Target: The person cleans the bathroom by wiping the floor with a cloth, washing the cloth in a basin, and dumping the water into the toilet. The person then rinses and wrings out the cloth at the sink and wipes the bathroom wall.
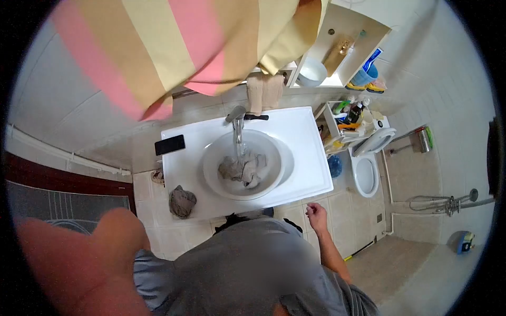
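Water runs from the faucet (238,115) into a white round basin (210,176) set in the sink counter. Wet grey-beige cloth (242,171) lies bunched in the basin. A crumpled dark grey cloth (182,201) rests on the counter's front left corner. My right hand (316,217) is held off the counter's front right edge, touching nothing around it. Its fingers are curled in, and what they hold, if anything, cannot be made out. My left arm is bent up close to the camera; the blurred left hand (58,258) shows no distinct fingers.
A black phone (170,145) lies at the left end of the white counter (305,158). A striped cloth (174,42) hangs overhead, near a beige towel (265,92). To the right stand a bottle rack (342,124) and a toilet (365,176). A shower fixture (450,204) is on the right wall.
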Demonstrator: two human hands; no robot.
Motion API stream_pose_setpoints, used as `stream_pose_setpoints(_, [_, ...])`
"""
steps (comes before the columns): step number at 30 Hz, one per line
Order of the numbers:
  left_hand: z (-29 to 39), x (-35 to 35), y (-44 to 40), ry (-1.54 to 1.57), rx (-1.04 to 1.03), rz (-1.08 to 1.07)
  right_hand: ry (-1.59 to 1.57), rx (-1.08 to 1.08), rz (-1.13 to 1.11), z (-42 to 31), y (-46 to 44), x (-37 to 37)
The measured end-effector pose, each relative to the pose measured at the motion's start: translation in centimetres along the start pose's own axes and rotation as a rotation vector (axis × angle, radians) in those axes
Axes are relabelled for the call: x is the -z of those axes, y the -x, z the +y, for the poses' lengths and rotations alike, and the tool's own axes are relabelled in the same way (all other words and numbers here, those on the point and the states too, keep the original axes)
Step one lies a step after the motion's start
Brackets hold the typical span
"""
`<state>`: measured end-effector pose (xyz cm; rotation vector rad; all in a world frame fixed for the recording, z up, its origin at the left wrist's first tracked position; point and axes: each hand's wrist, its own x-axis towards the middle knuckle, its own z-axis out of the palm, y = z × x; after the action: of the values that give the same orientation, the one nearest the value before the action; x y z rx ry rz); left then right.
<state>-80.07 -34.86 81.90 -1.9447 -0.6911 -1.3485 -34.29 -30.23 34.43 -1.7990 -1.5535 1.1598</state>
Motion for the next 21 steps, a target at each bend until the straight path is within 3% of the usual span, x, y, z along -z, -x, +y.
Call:
stream_pose_setpoints(1, [0.2, -0.5, 0.7, -0.032, 0.054, 0.039, 0.000, -0.008, 0.001, 2.6, 0.2, 0.3])
stream_pose_setpoints(4, [0.8, -3.0, 4.7, -0.123, 0.341, 0.054, -0.219, -0.513, -0.080, 13.9, 3.0, -0.8])
stream_pose_setpoints(6, [1.2, -5.9, 9.1, -0.150, 0.618, -0.115, -0.265, -0.831, -0.135, 19.9, 6.5, -1.0])
stream_pose_setpoints(7, [1.3, -8.3, 12.2, -0.064, 0.746, -0.223, -0.443, -0.967, -0.033, 28.5, 8.9, -1.3])
stream_pose_setpoints(8, [1.9, -9.7, 16.2, 0.015, 0.952, -0.316, -0.508, -1.109, 0.092, 22.7, 11.4, -0.8])
stream_pose_setpoints(9, [2.7, -10.7, 20.3, 0.167, 1.206, -0.358, -0.496, -1.152, 0.081, 22.6, 13.1, -0.7])
stream_pose_setpoints(10, [4.3, -11.6, 25.1, 0.303, 1.487, -0.236, -0.478, -1.192, 0.069, 23.9, 14.6, -0.1])
stream_pose_setpoints(11, [5.6, -11.6, 28.8, 0.291, 1.698, -0.295, -0.480, -1.196, 0.068, 24.0, 14.8, 0.1])
stream_pose_setpoints(12, [6.7, -11.3, 31.5, 0.292, 1.696, -0.301, -0.477, -1.187, 0.043, 23.7, 15.0, 0.1])
stream_pose_setpoints(14, [8.4, -10.8, 35.4, 0.524, 2.358, 0.231, -0.477, -1.170, 0.001, 22.9, 15.6, -0.1])
stream_pose_setpoints(15, [8.6, -10.1, 36.6, 0.527, 2.358, 0.220, -0.476, -1.161, -0.021, 22.8, 15.8, -0.2])
stream_pose_setpoints(17, [9.0, -9.3, 37.9, 0.831, 2.716, 0.749, -0.504, -1.110, -0.022, 22.8, 14.2, 0.2])
stream_pose_setpoints(21, [9.4, -10.7, 36.5, 0.894, 2.678, 0.695, -0.595, -0.886, -0.060, 21.7, 8.1, 0.2])
